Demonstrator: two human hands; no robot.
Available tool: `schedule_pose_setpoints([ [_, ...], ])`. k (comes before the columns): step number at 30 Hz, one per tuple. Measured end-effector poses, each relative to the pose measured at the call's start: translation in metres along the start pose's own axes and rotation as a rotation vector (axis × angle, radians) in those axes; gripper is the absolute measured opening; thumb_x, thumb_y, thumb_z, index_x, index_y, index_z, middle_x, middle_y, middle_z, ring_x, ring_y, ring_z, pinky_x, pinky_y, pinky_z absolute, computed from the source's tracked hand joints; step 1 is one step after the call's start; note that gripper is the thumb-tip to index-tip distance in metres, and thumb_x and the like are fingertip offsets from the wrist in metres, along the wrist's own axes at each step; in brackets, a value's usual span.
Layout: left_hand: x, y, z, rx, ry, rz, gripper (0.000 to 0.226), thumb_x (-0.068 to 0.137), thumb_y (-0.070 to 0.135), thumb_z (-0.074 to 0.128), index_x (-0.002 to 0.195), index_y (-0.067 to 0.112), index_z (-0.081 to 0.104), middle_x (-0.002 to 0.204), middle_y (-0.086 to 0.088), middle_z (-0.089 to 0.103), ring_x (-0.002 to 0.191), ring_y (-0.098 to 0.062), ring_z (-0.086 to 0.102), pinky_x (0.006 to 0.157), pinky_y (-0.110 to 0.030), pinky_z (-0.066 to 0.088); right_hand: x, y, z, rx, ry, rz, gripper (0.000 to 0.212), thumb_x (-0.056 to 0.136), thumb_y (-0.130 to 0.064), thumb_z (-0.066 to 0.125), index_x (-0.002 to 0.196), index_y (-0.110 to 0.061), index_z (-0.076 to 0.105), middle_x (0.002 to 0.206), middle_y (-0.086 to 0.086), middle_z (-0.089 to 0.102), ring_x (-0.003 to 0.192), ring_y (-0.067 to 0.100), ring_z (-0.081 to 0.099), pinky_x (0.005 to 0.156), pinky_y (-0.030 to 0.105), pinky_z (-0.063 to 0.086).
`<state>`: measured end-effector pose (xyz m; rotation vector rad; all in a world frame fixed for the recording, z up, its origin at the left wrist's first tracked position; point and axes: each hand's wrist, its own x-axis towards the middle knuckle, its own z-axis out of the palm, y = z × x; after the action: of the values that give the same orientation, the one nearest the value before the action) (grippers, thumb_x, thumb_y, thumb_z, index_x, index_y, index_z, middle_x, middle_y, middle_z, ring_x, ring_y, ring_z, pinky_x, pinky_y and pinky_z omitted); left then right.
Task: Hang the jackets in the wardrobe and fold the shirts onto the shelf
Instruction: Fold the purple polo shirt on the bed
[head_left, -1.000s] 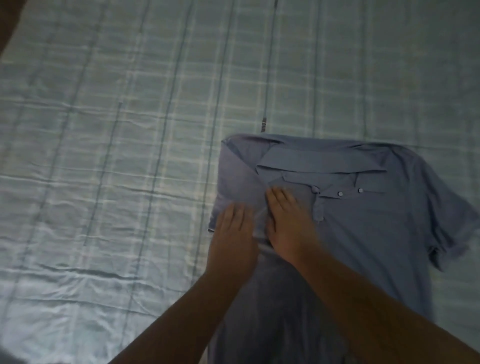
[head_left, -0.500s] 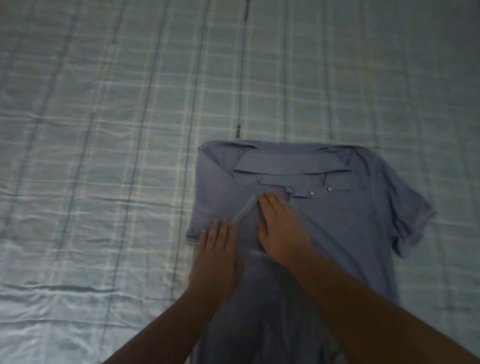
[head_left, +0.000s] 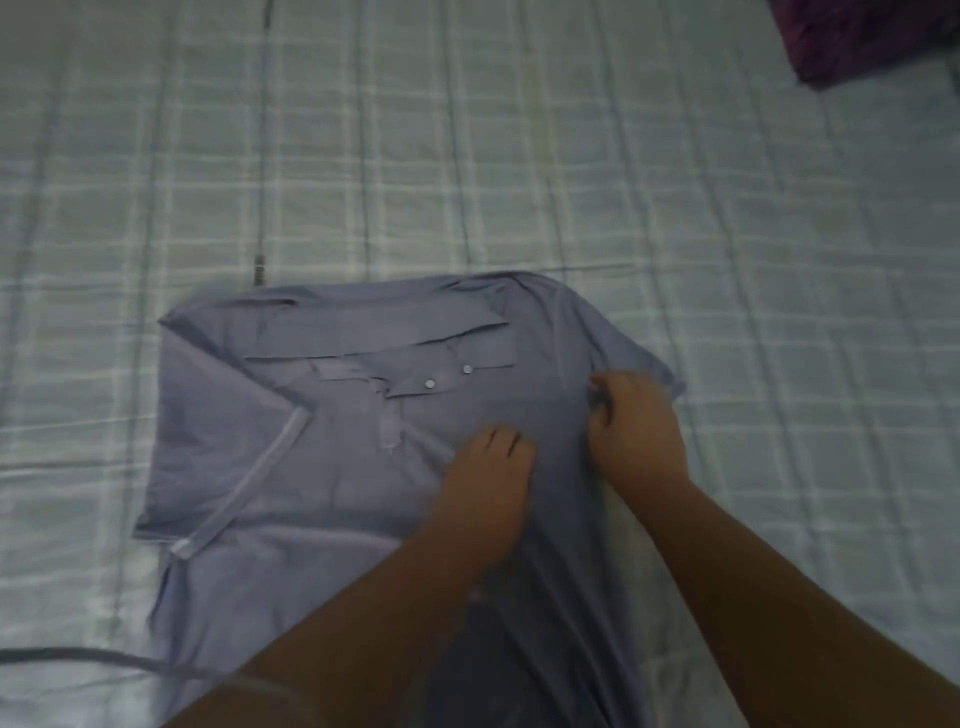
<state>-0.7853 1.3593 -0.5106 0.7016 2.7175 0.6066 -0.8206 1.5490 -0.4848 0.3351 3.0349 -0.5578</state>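
Blue shirt (head_left: 322, 467): collar away, length toward the person.
Flat left hand (head_left: 488, 483) presses it; right hand (head_left: 636, 426) pinches the sleeve (head_left: 655, 364).

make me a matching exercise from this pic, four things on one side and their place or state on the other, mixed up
Things
1. left hand
2. right hand
3. folded sleeve
4. purple cloth

Places or states
a. top right corner of the view, beyond the checked bedsheet
b. fingers curled, pinching fabric at the right edge of the shirt
c. laid inward over the shirt's front, pale cuff trim showing
d. rests on the shirt's chest, fingers roughly straight

Pairs: 1-d, 2-b, 3-c, 4-a
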Motion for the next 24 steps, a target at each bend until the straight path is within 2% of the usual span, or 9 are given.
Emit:
schedule_pose_setpoints([
  [3,0.031,0.052,0.015,-0.067,0.022,0.013,0.026,0.072,0.018,0.068,0.097,0.019,0.060,0.091,-0.004,0.059,0.083,-0.026,0.060,0.068,-0.034,0.050,0.024,0.041,-0.015,0.026,0.054,0.072,0.040,0.077,-0.018,0.046,0.110,-0.012,0.067,0.106,0.019,0.063,0.098,0.042,0.058,0.086,0.049,0.050],
  [7,0.060,0.096,0.030,-0.023,0.060,-0.014,0.018,0.071,0.026,0.065,0.086,0.023,0.057,0.084,-0.001,0.056,0.074,-0.022,0.059,0.053,-0.030,0.045,0.045,0.076,-0.019,0.051,-0.043,0.169,0.031,0.087,-0.017,0.058,0.118,-0.013,0.061,0.117,0.017,0.057,0.106,0.039,0.053,0.087,0.050,0.048],
  [9,0.072,0.107,0.035,-0.007,0.025,-0.060,0.024,0.069,0.036,0.063,0.087,0.021,0.055,0.086,-0.002,0.055,0.077,-0.023,0.057,0.053,-0.031,0.044,0.056,0.089,-0.018,0.063,-0.098,0.190,0.034,0.089,-0.025,0.060,0.120,-0.012,0.058,0.115,0.016,0.058,0.105,0.036,0.054,0.085,0.047,0.049],
  [10,0.076,0.111,0.039,0.017,-0.010,-0.099,0.034,0.064,0.041,0.069,0.087,0.021,0.056,0.087,-0.002,0.056,0.077,-0.023,0.056,0.053,-0.030,0.044,0.060,0.094,-0.017,0.091,-0.119,0.207,0.032,0.088,-0.027,0.061,0.117,-0.013,0.059,0.110,0.014,0.061,0.102,0.034,0.057,0.082,0.044,0.050],
  [13,0.080,0.123,0.048,0.090,-0.098,-0.229,0.053,0.048,0.046,0.085,0.084,0.021,0.057,0.081,-0.001,0.057,0.068,-0.020,0.058,0.049,-0.027,0.044,0.068,0.104,-0.017,0.142,-0.192,0.220,0.017,0.088,-0.027,0.064,0.096,-0.013,0.059,0.092,0.013,0.064,0.088,0.033,0.060,0.071,0.035,0.047],
  [16,0.082,0.130,0.055,0.124,-0.096,-0.270,0.042,0.052,0.039,0.086,0.080,0.022,0.059,0.079,-0.001,0.057,0.064,-0.021,0.059,0.046,-0.028,0.044,0.072,0.111,-0.018,0.152,-0.203,0.192,0.018,0.088,-0.026,0.063,0.081,-0.013,0.054,0.087,0.015,0.059,0.086,0.036,0.058,0.072,0.041,0.047],
  [20,0.086,0.127,0.052,0.185,-0.013,-0.301,0.028,0.060,0.028,0.081,0.083,0.020,0.067,0.079,-0.002,0.059,0.068,-0.024,0.060,0.049,-0.031,0.046,0.081,0.122,-0.029,0.300,-0.214,0.294,0.018,0.093,-0.027,0.059,0.084,-0.014,0.049,0.071,0.001,0.052,0.075,0.027,0.053,0.067,0.030,0.034],
  [22,0.088,0.126,0.047,0.165,0.037,-0.263,0.018,0.066,0.029,0.067,0.081,0.020,0.063,0.083,-0.004,0.057,0.076,-0.027,0.056,0.060,-0.034,0.046,0.087,0.126,-0.037,0.342,-0.178,0.291,0.014,0.092,-0.026,0.061,0.086,-0.016,0.052,0.070,-0.003,0.052,0.075,0.023,0.053,0.068,0.028,0.032],
  [24,0.089,0.133,0.040,0.100,0.070,-0.227,0.014,0.072,0.032,0.055,0.078,0.021,0.059,0.082,-0.004,0.056,0.076,-0.026,0.053,0.061,-0.034,0.044,0.094,0.127,-0.045,0.372,-0.137,0.300,0.010,0.091,-0.024,0.062,0.087,-0.018,0.055,0.075,-0.003,0.055,0.075,0.018,0.052,0.068,0.027,0.031],
])
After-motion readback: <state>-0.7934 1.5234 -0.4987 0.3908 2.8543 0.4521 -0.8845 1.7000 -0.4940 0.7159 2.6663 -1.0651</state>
